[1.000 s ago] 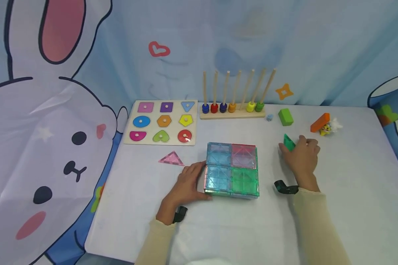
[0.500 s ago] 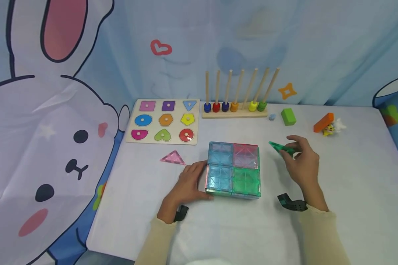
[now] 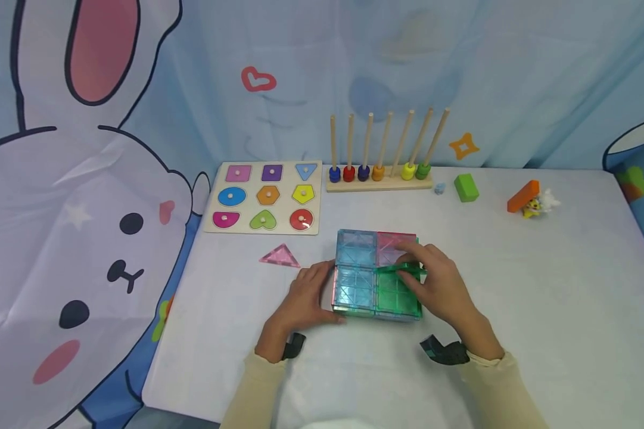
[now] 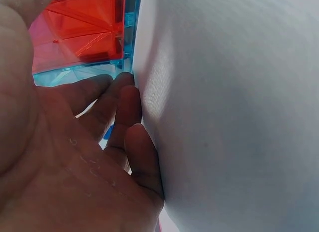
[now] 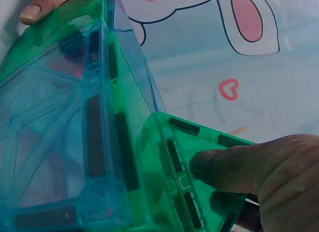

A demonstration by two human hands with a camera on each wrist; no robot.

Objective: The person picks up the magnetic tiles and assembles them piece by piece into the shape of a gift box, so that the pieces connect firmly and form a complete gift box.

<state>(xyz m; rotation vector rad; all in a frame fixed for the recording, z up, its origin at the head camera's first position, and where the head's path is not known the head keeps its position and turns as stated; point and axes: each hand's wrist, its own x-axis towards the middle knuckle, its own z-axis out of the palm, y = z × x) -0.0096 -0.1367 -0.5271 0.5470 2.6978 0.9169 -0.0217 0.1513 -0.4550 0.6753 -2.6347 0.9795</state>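
Observation:
A low box of clear magnetic tiles [image 3: 355, 290] sits mid-table, its top made of two blue squares, a pink one and a green one. My left hand [image 3: 299, 302] rests against its left side, fingers along that wall and thumb by the front corner; red and blue tile walls [image 4: 89, 27] show beside it in the left wrist view. Between thumb and fingers, my right hand [image 3: 447, 290] pinches a green triangular magnetic tile [image 5: 192, 134]. It stands on edge at the box top, over the green square's far side. A pink triangular tile [image 3: 280, 256] lies left of the box.
Behind the box are a shape puzzle board [image 3: 265, 227] and a wooden peg stacker [image 3: 380, 186] with coloured beads. Farther right lie a green block [image 3: 466, 187], an orange block [image 3: 523, 196] and a small yellow figure [image 3: 532, 208].
My right hand has lifted the green triangle off the table at the right and carried it left onto the box top. The left hand has stayed at the box's side.

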